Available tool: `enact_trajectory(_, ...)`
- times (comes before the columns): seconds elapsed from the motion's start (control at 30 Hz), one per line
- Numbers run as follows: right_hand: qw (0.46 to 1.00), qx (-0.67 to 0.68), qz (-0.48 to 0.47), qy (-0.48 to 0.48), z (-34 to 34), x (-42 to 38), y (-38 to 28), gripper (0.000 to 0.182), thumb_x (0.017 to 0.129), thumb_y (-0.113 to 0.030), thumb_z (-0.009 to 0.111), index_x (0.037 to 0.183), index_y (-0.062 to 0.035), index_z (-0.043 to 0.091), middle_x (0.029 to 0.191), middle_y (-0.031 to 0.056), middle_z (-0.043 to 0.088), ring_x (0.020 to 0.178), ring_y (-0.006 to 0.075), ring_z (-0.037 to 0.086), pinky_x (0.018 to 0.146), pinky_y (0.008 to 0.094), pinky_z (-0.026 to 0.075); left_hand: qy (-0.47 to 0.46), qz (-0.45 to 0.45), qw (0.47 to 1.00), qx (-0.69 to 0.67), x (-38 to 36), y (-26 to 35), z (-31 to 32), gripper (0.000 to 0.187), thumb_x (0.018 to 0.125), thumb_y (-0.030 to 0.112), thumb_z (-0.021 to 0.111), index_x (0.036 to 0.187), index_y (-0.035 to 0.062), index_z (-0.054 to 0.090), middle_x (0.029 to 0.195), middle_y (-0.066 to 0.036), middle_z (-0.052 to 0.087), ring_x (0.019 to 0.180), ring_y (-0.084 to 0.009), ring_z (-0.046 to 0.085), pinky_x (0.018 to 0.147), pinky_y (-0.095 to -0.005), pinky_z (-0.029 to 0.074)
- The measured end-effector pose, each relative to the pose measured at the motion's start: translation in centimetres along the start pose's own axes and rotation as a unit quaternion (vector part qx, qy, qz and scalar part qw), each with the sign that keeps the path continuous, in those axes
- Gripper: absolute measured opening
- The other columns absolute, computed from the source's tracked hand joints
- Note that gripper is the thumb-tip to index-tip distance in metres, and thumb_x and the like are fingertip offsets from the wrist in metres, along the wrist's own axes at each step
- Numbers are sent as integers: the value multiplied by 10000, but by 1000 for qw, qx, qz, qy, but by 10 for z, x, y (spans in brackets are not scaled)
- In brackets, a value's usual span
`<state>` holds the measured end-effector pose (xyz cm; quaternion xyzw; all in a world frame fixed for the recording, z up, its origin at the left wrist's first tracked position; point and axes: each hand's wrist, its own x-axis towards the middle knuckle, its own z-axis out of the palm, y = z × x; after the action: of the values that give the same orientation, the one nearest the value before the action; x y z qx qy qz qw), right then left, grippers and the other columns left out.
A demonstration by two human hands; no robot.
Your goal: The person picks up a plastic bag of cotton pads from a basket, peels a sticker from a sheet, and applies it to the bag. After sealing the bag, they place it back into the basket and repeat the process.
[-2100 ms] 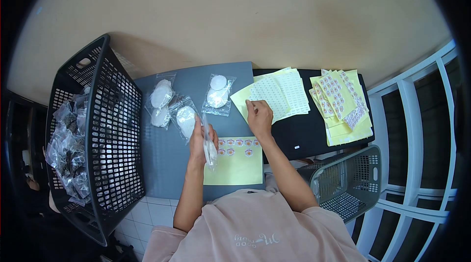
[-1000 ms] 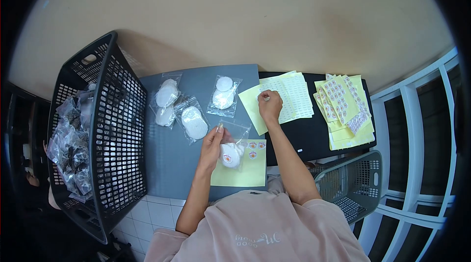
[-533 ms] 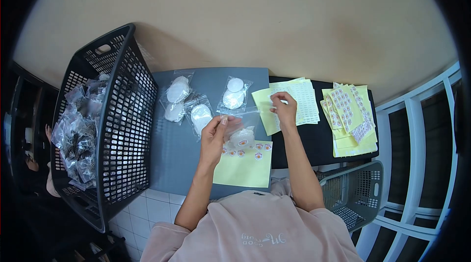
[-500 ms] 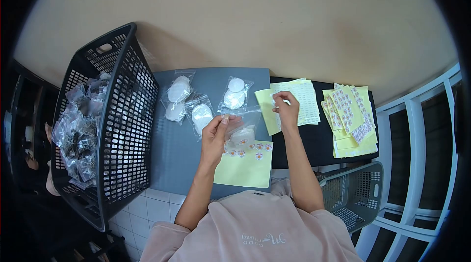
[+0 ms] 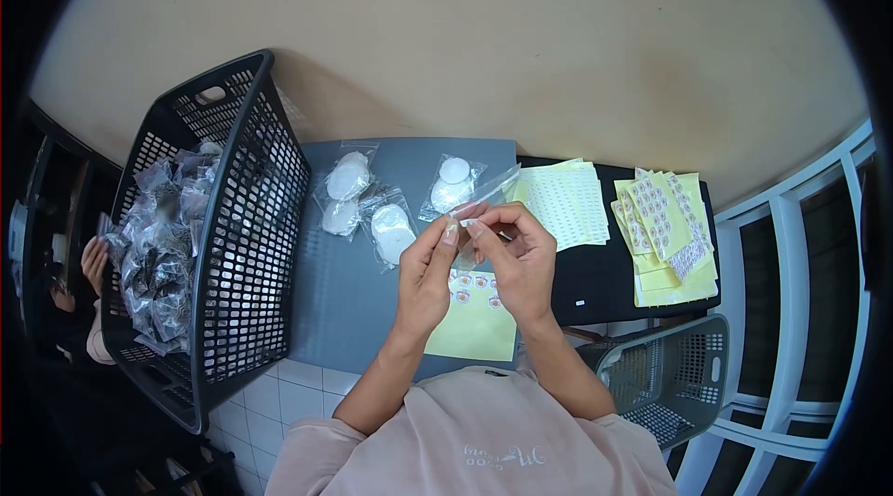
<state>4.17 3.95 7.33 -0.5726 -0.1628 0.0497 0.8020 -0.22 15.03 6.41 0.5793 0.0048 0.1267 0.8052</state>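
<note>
A clear zip bag [image 5: 496, 187] is held up between my hands over the table, slanting toward the upper right. My left hand [image 5: 426, 275] pinches its near part between thumb and fingers. My right hand [image 5: 524, 264] is closed at the same spot, its thumb pressing beside the left thumb. A tiny white piece shows at the fingertips, perhaps a label. The bag's contents are mostly hidden by my fingers. Beneath lies a yellow sticker sheet [image 5: 470, 333] with orange-and-white round stickers along its upper part.
Bags of white discs [image 5: 391, 228] lie on the grey table [image 5: 358, 333]. White label sheets [image 5: 567, 203] and printed sticker sheets [image 5: 665, 226] rest on a black surface [image 5: 595, 277]. A dark basket [image 5: 246, 245] of filled bags stands left, near another person's hand [image 5: 95, 262]. Another basket [image 5: 684, 366] sits lower right.
My right hand has moved left from the white label sheets to the bag, meeting my left hand. The bag is now tilted. The other person's hand has risen beside the left basket.
</note>
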Motion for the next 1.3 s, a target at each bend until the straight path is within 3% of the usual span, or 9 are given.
enact_trajectory(0.2,1000,-7,-4,12,5,-1,-1,52,865,18,643,877,49,603,876,48,567,752,78,563,653,215,471,17,24,1000,4,-4,1,4,367,1024,140,374,1288,-77,508,1228,-160,596,1104,-182,566,969,-304,438)
enact_trajectory(0.3,998,-42,-30,20,4,-1,9,82,874,5,637,920,39,578,846,53,577,706,68,551,574,204,468,26,21,999,15,-7,-2,5,355,1023,134,387,1282,-71,517,1156,-126,619,1015,-137,570,892,-269,455)
enact_trajectory(0.47,998,41,7,39,9,-1,-2,137,867,24,641,971,51,556,860,70,587,759,82,584,645,209,518,59,32,997,32,-11,1,9,332,1019,132,410,1254,-63,541,977,-59,611,864,-83,530,763,-230,444)
enact_trajectory(0.83,999,-9,-24,47,0,-1,0,182,832,29,679,965,66,560,837,89,615,725,91,612,634,215,547,36,17,999,33,-9,-5,8,326,1019,143,418,1231,-64,557,999,-58,617,868,-86,537,765,-233,448)
enact_trajectory(0.93,997,38,37,60,-4,-1,-4,193,813,32,698,947,67,564,832,75,598,728,77,594,632,204,538,34,21,999,11,-9,-7,13,329,1022,150,417,1231,-60,558,1021,-67,627,887,-91,551,784,-234,456)
enact_trajectory(1.0,998,-12,-24,61,-7,-3,4,182,818,28,693,939,68,563,819,78,609,715,77,599,620,206,542,33,13,999,4,-7,-8,15,329,1023,153,416,1231,-59,559,1032,-70,630,897,-94,557,795,-235,459)
enact_trajectory(1.23,995,-53,-27,85,-25,-9,2,173,838,11,675,939,68,547,817,95,614,686,94,618,596,219,552,-25,-21,999,19,-5,-20,15,345,1022,193,425,1222,-59,549,1085,-121,638,956,-138,605,847,-284,492)
enact_trajectory(1.3,994,35,41,99,-29,-10,-5,153,856,10,651,942,65,536,819,97,615,696,115,641,580,230,558,-27,-30,999,21,-5,-22,17,348,1022,198,424,1219,-61,550,1084,-128,642,956,-146,614,849,-295,499)
